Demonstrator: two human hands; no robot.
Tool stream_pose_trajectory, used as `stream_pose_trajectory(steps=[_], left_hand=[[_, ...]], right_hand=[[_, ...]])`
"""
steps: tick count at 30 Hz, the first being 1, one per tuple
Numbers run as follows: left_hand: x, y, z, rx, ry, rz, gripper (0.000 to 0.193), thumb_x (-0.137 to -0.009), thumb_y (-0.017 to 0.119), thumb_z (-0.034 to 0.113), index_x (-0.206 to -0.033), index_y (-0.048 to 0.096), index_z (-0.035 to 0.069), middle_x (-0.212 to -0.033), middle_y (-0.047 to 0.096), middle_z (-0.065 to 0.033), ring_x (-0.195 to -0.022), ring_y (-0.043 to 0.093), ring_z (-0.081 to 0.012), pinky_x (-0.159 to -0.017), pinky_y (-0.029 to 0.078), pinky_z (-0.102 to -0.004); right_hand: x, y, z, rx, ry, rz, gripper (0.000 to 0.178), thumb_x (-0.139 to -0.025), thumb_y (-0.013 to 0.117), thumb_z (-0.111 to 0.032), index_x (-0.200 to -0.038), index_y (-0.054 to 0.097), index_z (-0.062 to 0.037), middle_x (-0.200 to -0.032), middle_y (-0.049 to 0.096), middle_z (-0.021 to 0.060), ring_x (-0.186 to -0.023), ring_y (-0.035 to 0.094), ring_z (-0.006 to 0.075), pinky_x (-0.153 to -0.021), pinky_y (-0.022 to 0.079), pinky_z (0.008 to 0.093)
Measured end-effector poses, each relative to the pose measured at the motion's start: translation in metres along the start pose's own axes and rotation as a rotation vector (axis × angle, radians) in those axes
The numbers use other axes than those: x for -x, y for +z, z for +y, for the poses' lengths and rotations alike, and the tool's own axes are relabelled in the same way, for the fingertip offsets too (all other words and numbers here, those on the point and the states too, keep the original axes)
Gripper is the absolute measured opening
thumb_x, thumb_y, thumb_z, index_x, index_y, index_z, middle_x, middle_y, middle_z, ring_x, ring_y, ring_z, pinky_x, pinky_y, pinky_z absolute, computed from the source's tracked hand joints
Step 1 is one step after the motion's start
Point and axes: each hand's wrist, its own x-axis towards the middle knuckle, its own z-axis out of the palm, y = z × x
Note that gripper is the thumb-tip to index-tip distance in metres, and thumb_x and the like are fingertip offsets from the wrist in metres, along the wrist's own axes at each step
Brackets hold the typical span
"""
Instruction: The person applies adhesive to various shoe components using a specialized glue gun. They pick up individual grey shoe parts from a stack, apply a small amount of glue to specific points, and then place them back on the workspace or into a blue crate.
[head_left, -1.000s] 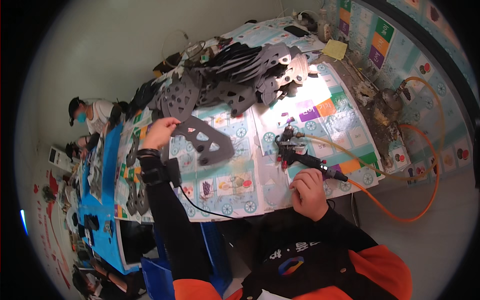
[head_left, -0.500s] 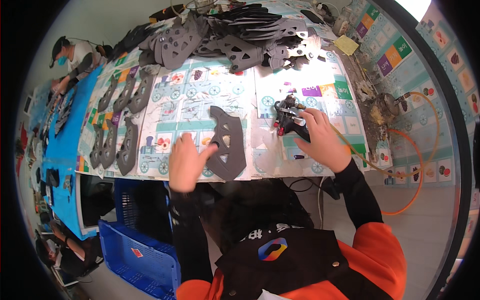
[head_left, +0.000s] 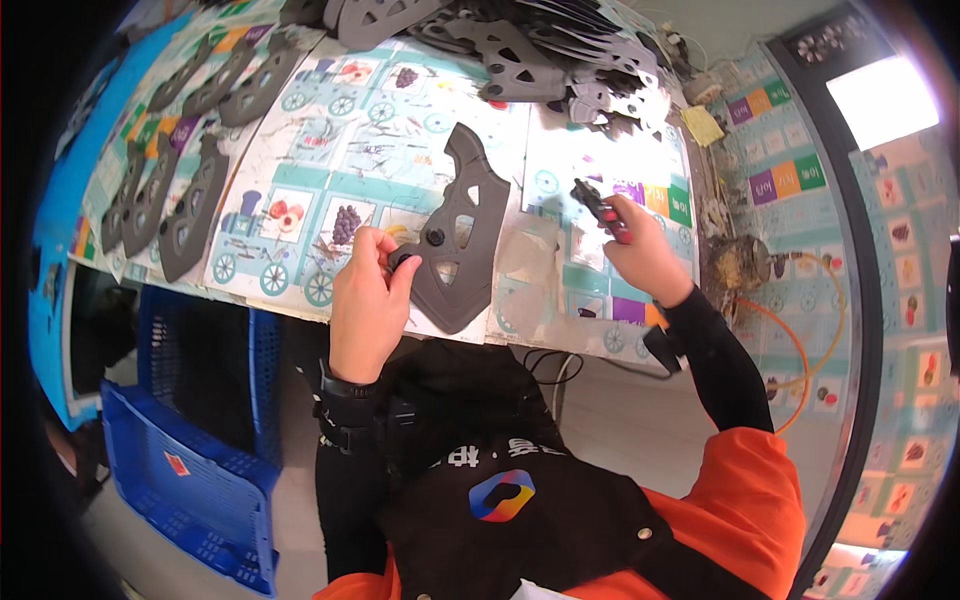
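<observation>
The curled left hand (head_left: 366,305) seemingly pinches the edge of a curved, dark-grey cut-out panel (head_left: 480,250), flat on the patterned table (head_left: 385,170) just right of it; the right hand (head_left: 646,252) grips a black spray gun (head_left: 592,197).

looked down and forward from the wearer's head, through the left of two side-by-side fisheye lenses, over the black apron (head_left: 600,510) at the lower edge and onto the worktable (head_left: 385,135). sat near enough to take in left hand (head_left: 365,310), right hand (head_left: 645,250) and both forearms whole. reached wide, to the blue crate (head_left: 190,490) at lower left and the patterned wall (head_left: 797,222) at right, bending straight edges toward a dark rim.
</observation>
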Motion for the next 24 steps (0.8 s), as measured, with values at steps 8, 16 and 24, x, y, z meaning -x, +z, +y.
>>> stream_pose_trajectory(steps=[8, 16, 24], left_hand=[[-0.005, 0.021, -0.021, -0.094, 0.239, 0.176, 0.031, -0.096, 0.08, 0.012, -0.122, 0.067, 0.003, -0.097, 0.069, -0.0121, -0.089, 0.068, -0.0302, -0.076, 0.054, -0.0418], [-0.008, 0.015, -0.02, -0.277, 0.369, 0.139, 0.029, -0.095, 0.077, 0.016, -0.122, 0.072, 0.008, -0.095, 0.068, -0.0055, -0.093, 0.061, -0.0289, -0.084, 0.044, -0.042], [-0.01, 0.012, -0.021, -0.251, 0.358, 0.134, 0.025, -0.097, 0.075, 0.015, -0.121, 0.072, 0.008, -0.094, 0.067, -0.0061, -0.089, 0.06, -0.0293, -0.081, 0.042, -0.0423]], right_hand=[[0.001, -0.03, -0.117, -0.686, 0.287, -0.719, 0.052, -0.078, 0.054, 0.007, -0.128, 0.065, 0.0014, -0.095, 0.073, 0.0058, -0.079, 0.067, 0.0118, -0.057, 0.051, 0.025], [-0.014, -0.014, -0.144, -0.47, 0.444, -0.821, 0.036, -0.089, 0.068, -0.005, -0.125, 0.068, -0.0039, -0.094, 0.071, -0.0022, -0.069, 0.059, 0.0038, -0.055, 0.044, 0.0231], [-0.02, -0.007, -0.143, -0.428, 0.499, -0.812, 0.032, -0.089, 0.068, -0.004, -0.121, 0.068, -0.0025, -0.092, 0.068, -0.0008, -0.075, 0.056, 0.0054, -0.066, 0.045, 0.0242]])
